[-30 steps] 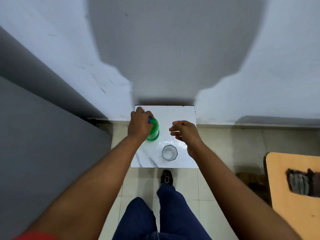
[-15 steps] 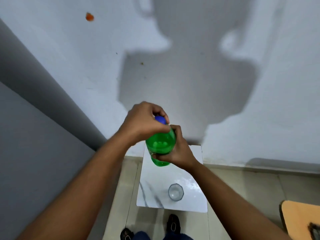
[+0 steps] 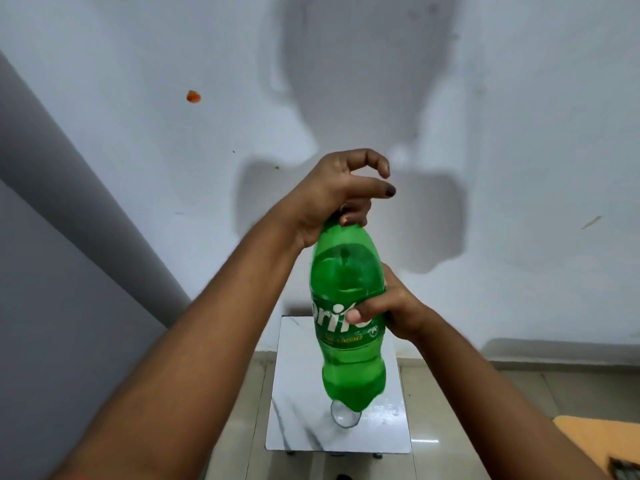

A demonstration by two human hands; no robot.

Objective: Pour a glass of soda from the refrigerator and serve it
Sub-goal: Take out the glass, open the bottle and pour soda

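Green plastic soda bottle (image 3: 348, 306), printed with a white logo on its label, is held upright in the air in front of a white wall (image 3: 519, 133), above a small white marble-patterned surface (image 3: 298, 410) that stands against that wall. The right hand (image 3: 391, 311) has its grip wrapped around the bottle's middle, thumb pressed across the label and fingers hidden behind the body. The left hand (image 3: 332, 195) sits on top of the bottle, its grip closed over the neck with thumb and lower fingers; the cap itself is hidden under the palm, while the index and middle fingers arch loosely away above it. Liquid shows inside the bottle, with an air space under the shoulder. A clear faceted drinking glass (image 3: 344, 419) stands on the surface directly below the bottle's base, partly covered by it from this angle. Beige floor tiles (image 3: 519, 393) lie around the surface, a grey panel (image 3: 52, 271) rises at the left, and the corner of a tan wooden board (image 3: 595, 434) shows at the lower right. A small orange mark (image 3: 193, 97) dots the wall.
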